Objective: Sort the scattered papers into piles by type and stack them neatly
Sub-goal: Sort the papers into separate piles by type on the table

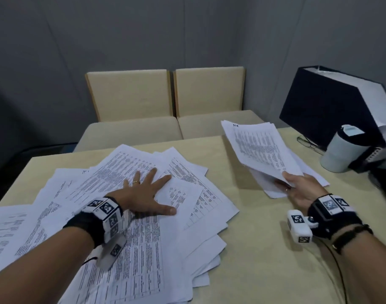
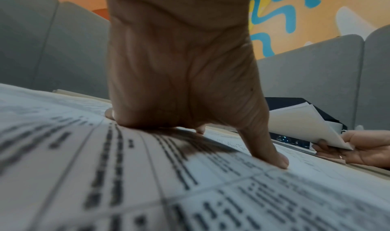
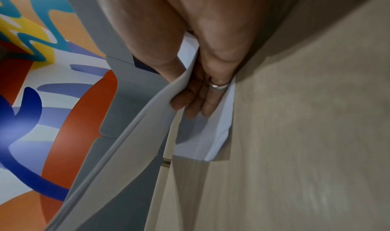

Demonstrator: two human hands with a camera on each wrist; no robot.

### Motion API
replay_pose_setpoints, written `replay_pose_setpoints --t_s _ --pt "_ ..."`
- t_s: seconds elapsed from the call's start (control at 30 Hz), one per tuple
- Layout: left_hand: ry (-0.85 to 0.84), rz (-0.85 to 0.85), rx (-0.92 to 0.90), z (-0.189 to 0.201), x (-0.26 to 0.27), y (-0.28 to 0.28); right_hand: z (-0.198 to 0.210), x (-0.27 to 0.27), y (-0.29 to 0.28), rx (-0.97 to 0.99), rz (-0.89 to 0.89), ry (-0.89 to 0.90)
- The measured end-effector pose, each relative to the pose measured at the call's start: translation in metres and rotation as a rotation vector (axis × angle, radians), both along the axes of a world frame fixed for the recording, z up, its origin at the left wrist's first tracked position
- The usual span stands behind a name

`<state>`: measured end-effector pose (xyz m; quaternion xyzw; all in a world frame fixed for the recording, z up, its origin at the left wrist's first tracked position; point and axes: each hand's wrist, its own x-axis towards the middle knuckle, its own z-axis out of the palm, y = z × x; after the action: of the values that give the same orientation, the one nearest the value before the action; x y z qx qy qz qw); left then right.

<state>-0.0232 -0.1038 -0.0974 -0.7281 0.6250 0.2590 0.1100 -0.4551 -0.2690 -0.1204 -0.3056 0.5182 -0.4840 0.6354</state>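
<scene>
A wide spread of printed sheets (image 1: 130,238) covers the left and middle of the beige table (image 1: 264,249). My left hand (image 1: 148,191) lies flat on top of it, fingers straight and splayed; in the left wrist view the left hand (image 2: 190,87) presses the printed sheets (image 2: 147,193) with thumb and fingertips. My right hand (image 1: 297,187) pinches the near corner of a thin bundle of printed sheets (image 1: 262,148), lifted and tilted over a few sheets lying on the table at the right. In the right wrist view the right hand (image 3: 200,91) has its thumb above the bundle (image 3: 131,134) and its fingers below.
A white cup (image 1: 341,150) stands at the table's right edge beside a pair of glasses (image 1: 308,142). Behind them sits a dark file box (image 1: 332,106) with papers inside. Two beige chairs (image 1: 165,102) stand at the table's far side. A cable (image 1: 339,270) runs along my right forearm.
</scene>
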Motion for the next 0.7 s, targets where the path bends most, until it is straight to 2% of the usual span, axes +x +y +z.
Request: replay_pose_setpoints --t_s 0.13,0.23,0.3,0.37,0.43,0.53,0.57,0.63,0.7 --pt "0.008 0.01 0.006 -0.001 0.02 0.013 0.009 -0.009 0.009 -0.021 -0.043 0.107" --pt "0.009 0.013 0.005 0.002 0.025 0.018 0.025 0.005 0.022 -0.093 0.05 0.274" --pt "-0.016 0.018 -0.022 0.006 0.021 0.018 0.038 0.025 0.034 -0.127 0.132 0.267" --pt "0.002 0.013 -0.155 0.017 0.005 0.015 0.054 0.049 0.049 -0.177 0.218 0.232" --pt "0.254 0.082 -0.296 0.038 -0.021 0.009 0.063 0.071 0.062 -0.212 0.301 0.182" --pt "0.898 0.291 -0.29 0.061 -0.062 -0.01 0.067 0.097 0.074 -0.232 0.377 0.117" --pt "1.0 0.357 -0.307 0.063 -0.07 -0.018 0.068 0.101 0.074 -0.235 0.374 0.109" --pt "0.996 0.427 -0.411 0.065 -0.08 -0.029 0.069 0.1 0.068 -0.254 0.341 0.175" --pt "0.929 0.466 -0.468 0.062 -0.084 -0.036 0.067 0.082 0.054 -0.311 0.338 0.434"
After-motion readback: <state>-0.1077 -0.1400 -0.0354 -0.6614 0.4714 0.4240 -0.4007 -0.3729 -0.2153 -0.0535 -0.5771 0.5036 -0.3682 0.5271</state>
